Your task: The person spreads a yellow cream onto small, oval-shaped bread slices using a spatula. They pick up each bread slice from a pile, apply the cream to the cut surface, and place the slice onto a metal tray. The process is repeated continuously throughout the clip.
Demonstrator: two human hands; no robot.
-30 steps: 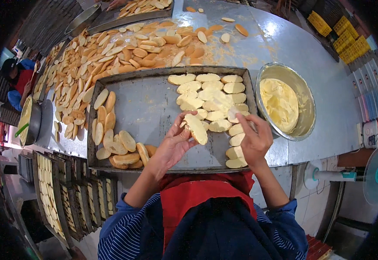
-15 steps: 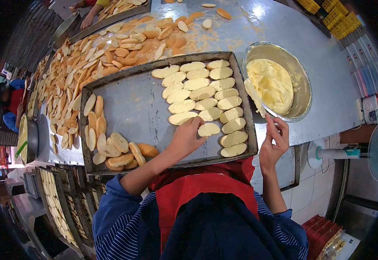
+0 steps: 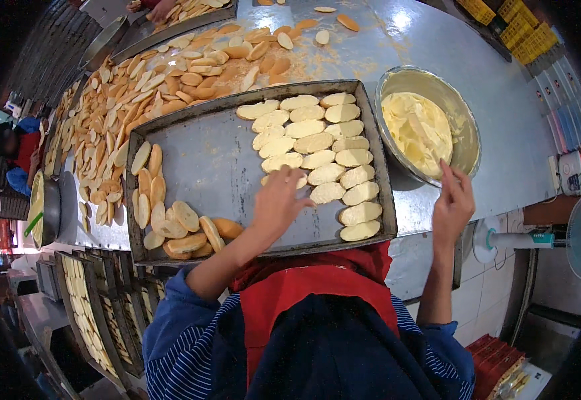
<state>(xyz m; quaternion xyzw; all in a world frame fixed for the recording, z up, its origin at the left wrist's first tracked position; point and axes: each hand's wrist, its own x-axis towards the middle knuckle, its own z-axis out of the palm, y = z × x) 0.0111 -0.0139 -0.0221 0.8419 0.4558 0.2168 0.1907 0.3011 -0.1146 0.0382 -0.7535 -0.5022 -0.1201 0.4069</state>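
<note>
Right grip (image 3: 452,203) dips spreader in butter bowl (image 3: 465,155).

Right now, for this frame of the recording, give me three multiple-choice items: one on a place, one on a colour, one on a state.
1. Where does the metal bowl of pale spread stand?
A. to the right of the baking tray
B. inside the baking tray
C. on the floor

2. What colour is the apron below the forearms?
A. green
B. red
C. white

3. How is the left hand placed?
A. closed around the bowl's rim
B. fingers spread over a bread slice in the tray
C. resting on the wall fan

Answers:
1 A: the bowl sits on the steel table just past the right rim of the baking tray.
2 B: the cloth at the tray's near edge is red.
3 B: the fingers lie on the bread slice beside the laid rows, while the right hand works a thin utensil at the bowl.
</note>
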